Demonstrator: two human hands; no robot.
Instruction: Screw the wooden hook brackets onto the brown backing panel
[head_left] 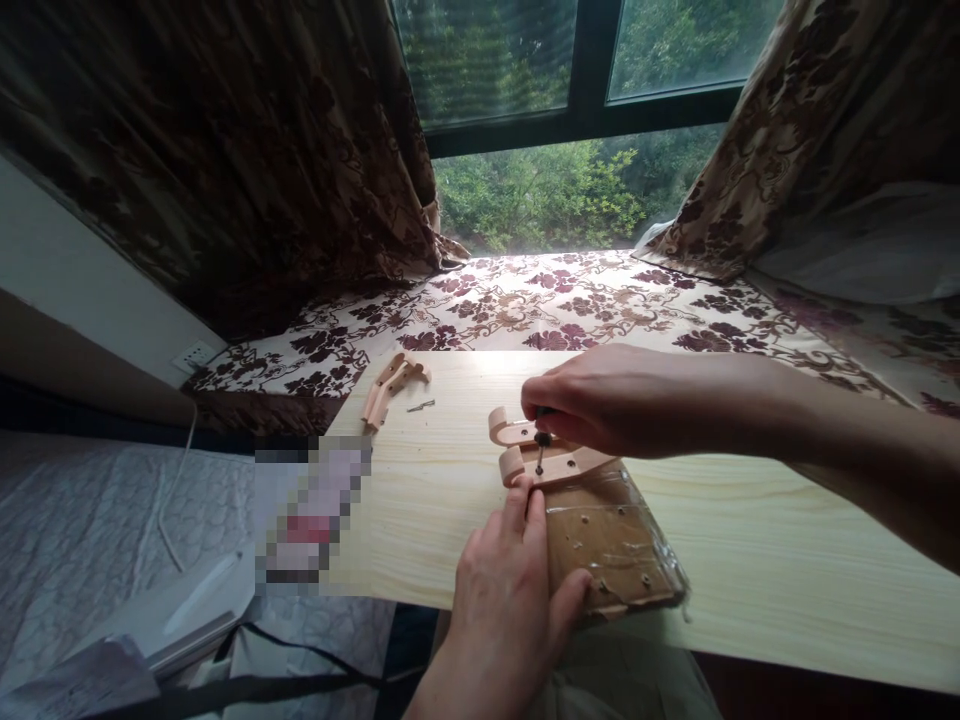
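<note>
My right hand [592, 400] is closed round the handle of a small screwdriver [541, 440], most of which the fingers hide. Its shaft points down, and the tip meets a screw hole near the curled end of a pale wooden hook piece [559, 468]. Behind this lies a second, similar wooden hook piece [510, 432], partly under the hand. Both rest at the far end of a brown board [600, 530] wrapped in clear plastic. My left hand [510, 560] lies with fingers stretched out, fingertips against the nearer hook piece and thumb over the board.
The pale wood-grain table [427, 500] carries more wooden hook pieces [390, 385] at its far left, with a few loose screws [421, 405] beside them. A blurred-out object [319, 515] lies at the left edge. Beyond are a floral-covered sill [540, 300], curtains and a window.
</note>
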